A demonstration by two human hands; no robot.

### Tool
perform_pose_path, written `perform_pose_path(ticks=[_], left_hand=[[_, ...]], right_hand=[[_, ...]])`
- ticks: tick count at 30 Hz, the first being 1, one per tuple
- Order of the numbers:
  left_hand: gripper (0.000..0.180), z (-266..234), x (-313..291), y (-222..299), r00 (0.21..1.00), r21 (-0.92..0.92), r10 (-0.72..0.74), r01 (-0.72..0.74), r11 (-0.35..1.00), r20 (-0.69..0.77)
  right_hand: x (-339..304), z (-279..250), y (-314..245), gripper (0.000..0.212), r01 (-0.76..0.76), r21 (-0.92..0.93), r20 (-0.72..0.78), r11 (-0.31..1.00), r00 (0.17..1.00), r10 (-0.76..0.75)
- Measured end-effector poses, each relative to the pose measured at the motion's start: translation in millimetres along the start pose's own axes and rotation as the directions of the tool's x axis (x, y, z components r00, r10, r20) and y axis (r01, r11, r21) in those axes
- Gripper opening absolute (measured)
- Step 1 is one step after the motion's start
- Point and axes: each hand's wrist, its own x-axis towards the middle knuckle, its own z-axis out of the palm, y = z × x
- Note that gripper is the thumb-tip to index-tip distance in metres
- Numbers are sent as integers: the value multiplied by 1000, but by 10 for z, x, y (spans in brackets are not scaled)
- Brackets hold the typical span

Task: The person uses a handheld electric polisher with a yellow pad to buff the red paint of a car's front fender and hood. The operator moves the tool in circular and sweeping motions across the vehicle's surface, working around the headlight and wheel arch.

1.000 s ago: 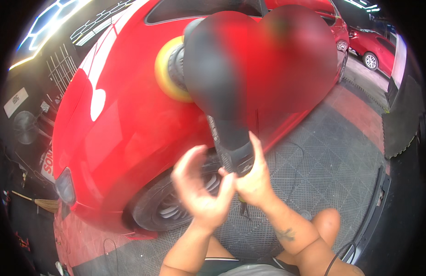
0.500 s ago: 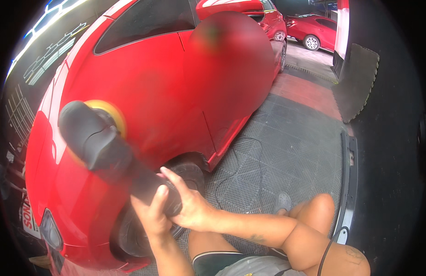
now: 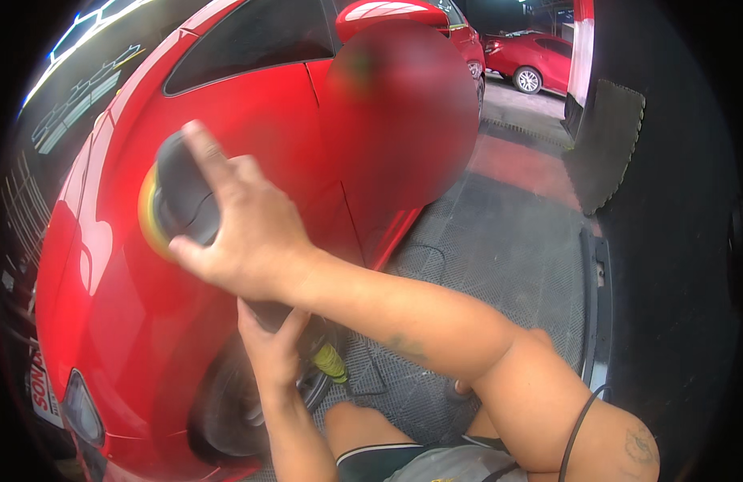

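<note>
A black car polisher [image 3: 187, 193] with a yellow pad [image 3: 151, 213] is held against or just off the red car's side panel [image 3: 259, 161]; I cannot tell if the pad touches. My right hand [image 3: 247, 229] reaches across and grips the polisher's head from above, index finger stretched along it and thumb beneath. Lower down, my left hand [image 3: 271, 349] is closed round the rear handle, which my right wrist partly hides. A ribbed yellow-green piece [image 3: 330, 363] shows beside the handle's end, near the front wheel [image 3: 231, 406].
A black cord [image 3: 580, 426] lies over my right arm, and more cord [image 3: 375, 369] runs on the grey grid floor [image 3: 508, 257]. The car's side mirror [image 3: 391, 16] juts out at the top. A dark wall with a leaning mat [image 3: 608, 149] stands right; another red car [image 3: 532, 60] is parked far back.
My right hand has moved from the rear handle up to the polisher's head. The head has swung slightly right and turned. The yellow-green piece has come into sight.
</note>
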Motion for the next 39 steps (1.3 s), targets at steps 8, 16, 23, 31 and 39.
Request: perform_pose_path(ticks=[8, 16, 23, 31, 39], left_hand=[[98, -192, -175, -313, 986, -242, -99, 129, 962, 131], [97, 94, -363, -470, 955, -141, -156, 196, 970, 252], [93, 353, -411, -357, 970, -74, -168, 184, 980, 177], [75, 490, -436, -525, 986, -25, -152, 154, 988, 62], [83, 397, -453, -305, 994, 172, -108, 107, 979, -2]], right_hand=[[285, -52, 537, 114, -65, 38, -283, 997, 956, 73], [313, -250, 974, 111, -15, 315, -239, 949, 967, 94], [234, -414, 861, 113, -38, 179, -243, 983, 967, 82], [212, -397, 896, 112, 21, 71, -245, 997, 969, -3], [274, -318, 750, 111, 93, 87, -302, 992, 951, -62]])
